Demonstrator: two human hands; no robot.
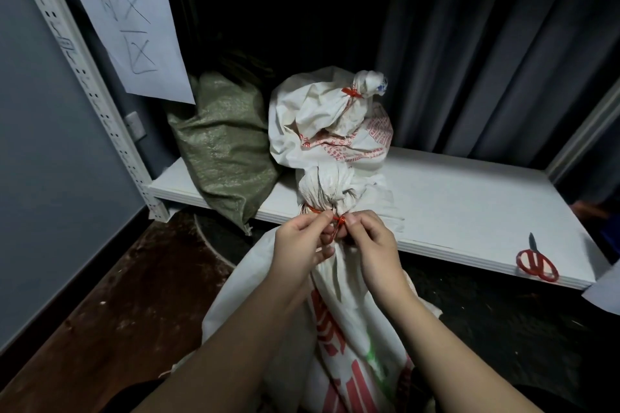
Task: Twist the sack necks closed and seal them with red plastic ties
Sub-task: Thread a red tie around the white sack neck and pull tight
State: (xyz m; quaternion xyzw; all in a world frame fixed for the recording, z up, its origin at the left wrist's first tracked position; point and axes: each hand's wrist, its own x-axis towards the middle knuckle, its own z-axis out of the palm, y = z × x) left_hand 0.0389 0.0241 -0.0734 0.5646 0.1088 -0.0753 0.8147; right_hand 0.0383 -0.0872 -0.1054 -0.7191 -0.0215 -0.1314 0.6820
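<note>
Pinching the two ends of the red plastic tie (336, 224) between thumb and fingers, I am working at the gathered neck of the white sack (355, 318) standing on the floor in front of me, its bunched top (327, 188) leaning against the edge of the shelf (469, 208). My left hand (303, 246) is gripping one end of the tie and my right hand (370, 245) is gripping the other, the fingers of both curled in tight and nearly touching over the knot. The tie is already looping round the neck, so I am judging this to be the fastening step. Next I am expecting to need a firm pull or twist to cinch it. On the shelf behind, a second white sack (330, 131) is sitting already tied in red (351, 92), beside a green woven sack (223, 147). Red scissors (536, 263) are lying near the shelf's front edge.
</note>
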